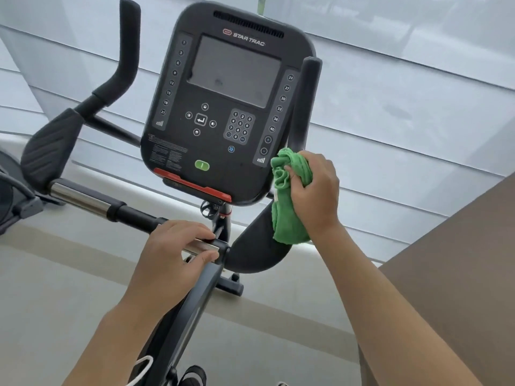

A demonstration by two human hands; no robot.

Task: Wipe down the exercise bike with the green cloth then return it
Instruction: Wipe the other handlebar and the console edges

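Observation:
The exercise bike's black console [223,107] fills the upper middle of the head view, with a dark screen, a keypad and a green button. My right hand [315,190] grips the bunched green cloth [287,196] against the console's lower right edge, beside the right handlebar upright [306,101]. Part of the cloth hangs down over the right elbow pad [256,246]. My left hand [172,252] curls round the chrome handlebar bar [83,200] just left of the centre post.
The left handlebar horn [128,45] and left elbow pad [47,151] stand at the left. Another machine's base [14,201] shows at the far left edge. Windows with blinds run behind the bike; a brown surface [459,274] lies at the right.

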